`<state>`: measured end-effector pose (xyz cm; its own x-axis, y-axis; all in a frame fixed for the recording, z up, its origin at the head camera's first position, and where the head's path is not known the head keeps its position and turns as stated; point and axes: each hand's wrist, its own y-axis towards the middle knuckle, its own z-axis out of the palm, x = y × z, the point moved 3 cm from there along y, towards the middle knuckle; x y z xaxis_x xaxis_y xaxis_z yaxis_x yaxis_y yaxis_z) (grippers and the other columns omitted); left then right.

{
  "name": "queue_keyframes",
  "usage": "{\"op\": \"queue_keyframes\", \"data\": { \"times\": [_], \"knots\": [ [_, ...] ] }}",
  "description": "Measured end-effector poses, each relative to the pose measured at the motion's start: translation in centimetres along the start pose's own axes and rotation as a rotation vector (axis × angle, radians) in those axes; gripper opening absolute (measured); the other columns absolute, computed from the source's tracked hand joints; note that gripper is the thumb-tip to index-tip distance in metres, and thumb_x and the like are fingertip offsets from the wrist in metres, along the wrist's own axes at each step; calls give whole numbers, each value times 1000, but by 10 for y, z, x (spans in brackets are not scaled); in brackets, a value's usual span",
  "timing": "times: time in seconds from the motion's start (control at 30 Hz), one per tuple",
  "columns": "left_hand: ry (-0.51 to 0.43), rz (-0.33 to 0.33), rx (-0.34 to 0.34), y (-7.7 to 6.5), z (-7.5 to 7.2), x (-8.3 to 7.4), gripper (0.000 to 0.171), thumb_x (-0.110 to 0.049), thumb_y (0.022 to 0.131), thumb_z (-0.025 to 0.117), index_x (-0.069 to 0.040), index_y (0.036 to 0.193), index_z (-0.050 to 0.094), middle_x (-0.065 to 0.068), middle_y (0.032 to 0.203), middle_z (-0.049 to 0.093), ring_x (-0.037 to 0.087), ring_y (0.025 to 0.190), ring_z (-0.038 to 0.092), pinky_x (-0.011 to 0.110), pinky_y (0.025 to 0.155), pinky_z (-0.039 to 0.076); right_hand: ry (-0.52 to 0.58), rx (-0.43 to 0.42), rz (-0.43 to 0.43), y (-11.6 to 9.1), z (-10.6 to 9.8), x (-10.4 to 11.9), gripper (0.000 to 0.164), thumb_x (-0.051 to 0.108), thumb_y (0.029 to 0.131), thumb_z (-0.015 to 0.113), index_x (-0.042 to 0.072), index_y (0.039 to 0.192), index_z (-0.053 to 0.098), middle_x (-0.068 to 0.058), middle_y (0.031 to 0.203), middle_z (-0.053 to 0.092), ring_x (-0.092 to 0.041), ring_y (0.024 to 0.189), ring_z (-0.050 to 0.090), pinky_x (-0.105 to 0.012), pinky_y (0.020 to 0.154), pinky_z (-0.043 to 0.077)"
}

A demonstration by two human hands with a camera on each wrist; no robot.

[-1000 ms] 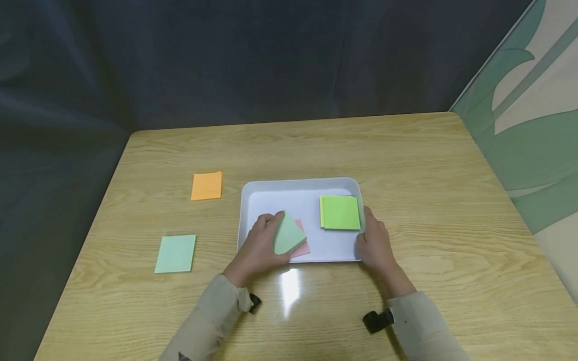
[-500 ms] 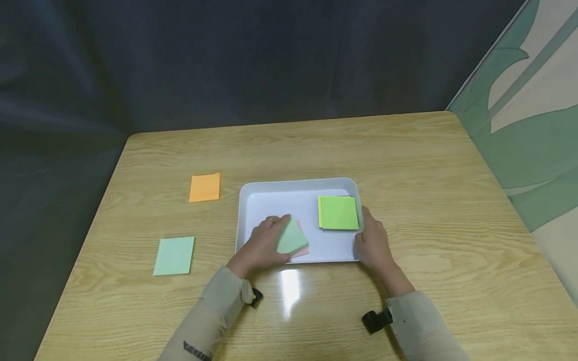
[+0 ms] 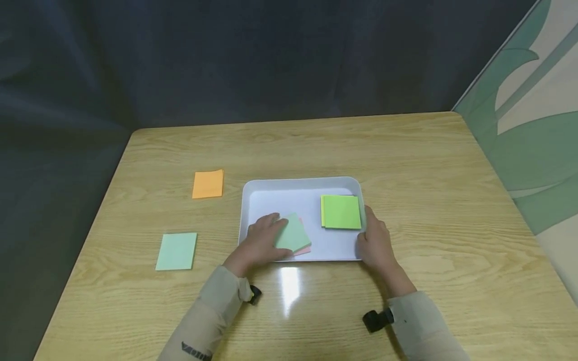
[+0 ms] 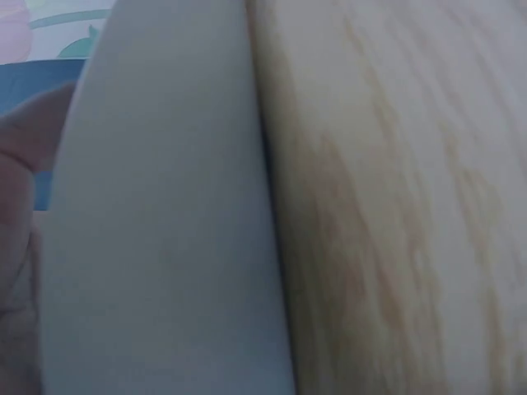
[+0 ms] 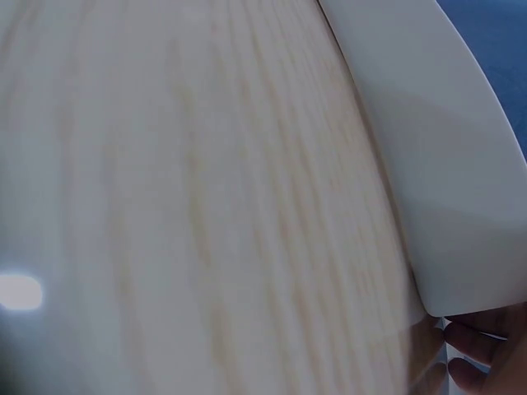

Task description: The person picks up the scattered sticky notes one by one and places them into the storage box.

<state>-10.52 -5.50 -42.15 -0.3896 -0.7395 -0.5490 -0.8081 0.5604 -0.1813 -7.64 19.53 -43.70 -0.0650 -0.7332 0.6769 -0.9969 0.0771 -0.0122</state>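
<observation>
A white tray (image 3: 264, 193) lies on the table. Inside its near left part, a mint-green sticky note pad (image 3: 292, 233) rests askew on a pink pad (image 3: 303, 250), which is mostly covered. My left hand (image 3: 259, 243) is at the left side of that mint pad, fingers and thumb spread apart beside it. At the tray's right end, my right hand (image 3: 376, 245) grips the near right corner; some fingertips (image 5: 469, 341) show below that corner in the right wrist view. The left wrist view mostly shows the tray's outer wall (image 4: 165, 206).
In the tray's right part sits a bright green pad (image 3: 342, 212) over a yellow one (image 3: 322, 211). Left of the tray, an orange pad (image 3: 207, 184) and another mint pad (image 3: 176, 251) lie on the wooden table (image 3: 406, 160). A dark curtain (image 3: 271, 60) hangs behind.
The mint pad at my left hand has come down flat onto the pink pad, and the left fingers have loosened from it. My right hand keeps its place on the tray.
</observation>
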Motion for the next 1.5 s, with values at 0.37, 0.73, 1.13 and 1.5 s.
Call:
{"op": "queue_keyframes", "data": {
  "times": [0.37,0.73,1.13,1.5],
  "knots": [
    [-63,-33,-253,-17,-25,4,49,-25,78,62,-6,121,46,20,134,35,36,121,27,61,94,23,23,-5,6,2,-2,-2,60,-8,77,30,-1,135,18,-33,125,40,-45,110,36,-62,93,29],
    [-152,-184,-466,-48,-45,35,50,-20,83,57,-1,125,39,25,134,31,39,122,22,62,96,15,32,-37,-28,4,-4,-2,59,-8,76,29,-1,134,21,-31,123,43,-43,111,38,-61,92,32],
    [-168,-394,-472,-85,-41,68,48,-14,84,49,2,128,34,28,135,26,44,121,19,64,92,13,22,-10,-2,2,-4,0,58,-7,78,29,-2,135,17,-34,124,40,-46,108,37,-63,91,29],
    [-100,-594,-255,-114,-36,95,70,-25,85,50,5,135,12,41,136,-3,56,121,-4,77,86,5,13,0,1,-2,1,-1,59,-7,77,29,-1,135,18,-33,126,39,-46,107,37,-63,91,30]
  ]
}}
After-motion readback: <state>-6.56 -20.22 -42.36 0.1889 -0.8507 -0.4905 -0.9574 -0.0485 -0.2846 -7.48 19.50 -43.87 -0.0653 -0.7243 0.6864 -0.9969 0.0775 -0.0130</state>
